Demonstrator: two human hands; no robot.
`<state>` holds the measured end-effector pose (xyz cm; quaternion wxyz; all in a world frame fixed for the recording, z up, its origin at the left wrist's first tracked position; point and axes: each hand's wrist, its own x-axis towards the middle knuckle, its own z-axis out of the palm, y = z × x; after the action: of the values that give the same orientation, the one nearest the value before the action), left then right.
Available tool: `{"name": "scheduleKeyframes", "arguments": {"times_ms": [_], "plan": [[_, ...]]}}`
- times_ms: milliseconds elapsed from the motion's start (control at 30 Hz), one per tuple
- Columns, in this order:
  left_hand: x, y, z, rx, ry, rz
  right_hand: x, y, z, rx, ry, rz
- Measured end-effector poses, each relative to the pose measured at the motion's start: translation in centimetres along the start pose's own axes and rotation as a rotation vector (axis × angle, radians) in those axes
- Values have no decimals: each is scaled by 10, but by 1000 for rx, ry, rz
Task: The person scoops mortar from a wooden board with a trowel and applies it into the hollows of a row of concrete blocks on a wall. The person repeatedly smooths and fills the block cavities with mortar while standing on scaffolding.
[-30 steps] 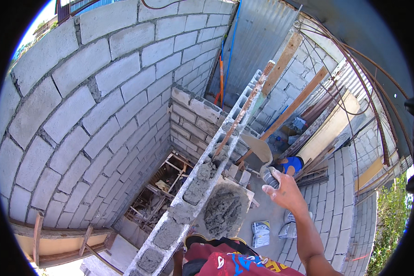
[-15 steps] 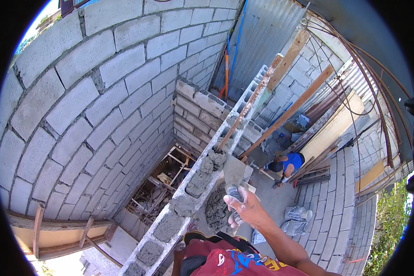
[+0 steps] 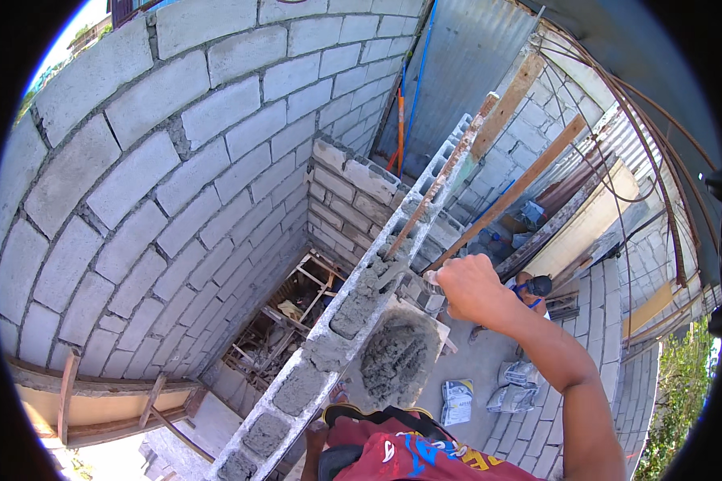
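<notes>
My right hand (image 3: pixel 472 295) is closed in a fist around a trowel, its handle mostly hidden by the fingers. The trowel's grey blade (image 3: pixel 391 277) is hard to tell from the mortar at the top of the hollow-block wall (image 3: pixel 309 357). Grey wet mortar (image 3: pixel 353 314) fills several block cells, and an upright rusty bar (image 3: pixel 441 181) stands in a cell farther along. Below my right forearm, a board (image 3: pixel 434 327) holds a dark heap of mortar (image 3: pixel 395 359). Of my left arm, only a bit of skin (image 3: pixel 317 437) shows beside the wall; its fingers are hidden.
A tall grey block wall (image 3: pixel 160 176) rises at left, above a pit with scrap wood (image 3: pixel 297 301). A slanted timber (image 3: pixel 509 188) leans beyond my hand. Rusty bars (image 3: pixel 654 152) hang at right. Below are a co-worker (image 3: pixel 533 290) and bags (image 3: pixel 457 401).
My right hand has moved up and to the right with the trowel, its knuckles now on top. More of the mortar board shows. The co-worker below has shifted right and is more upright.
</notes>
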<state>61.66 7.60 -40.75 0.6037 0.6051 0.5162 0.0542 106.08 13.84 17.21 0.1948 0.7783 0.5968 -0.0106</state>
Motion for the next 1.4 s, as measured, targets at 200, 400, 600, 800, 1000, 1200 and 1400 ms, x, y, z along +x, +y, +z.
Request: {"name": "scheduleKeyframes", "arguments": {"times_ms": [200,400,600,800,1000,1200,1400], "plan": [[-20,6,3,-238,89,41,-9,19,-92,-101,-2,28],[-34,5,2,148,25,-190,20,-7,-72,-143,-58,-44],[-29,-8,3,17,78,-208,20,13,-73,-172,-161,44],[-40,-12,6,-44,110,-226,22,-1,-65,-130,-68,-29],[-45,-18,10,-74,149,-222,-65,32,-69,146,56,66],[-32,-18,8,-13,197,-163,-60,53,63,-159,363,-246],[-16,-21,19,86,122,-281,-79,81,91,-197,506,-191]]}}
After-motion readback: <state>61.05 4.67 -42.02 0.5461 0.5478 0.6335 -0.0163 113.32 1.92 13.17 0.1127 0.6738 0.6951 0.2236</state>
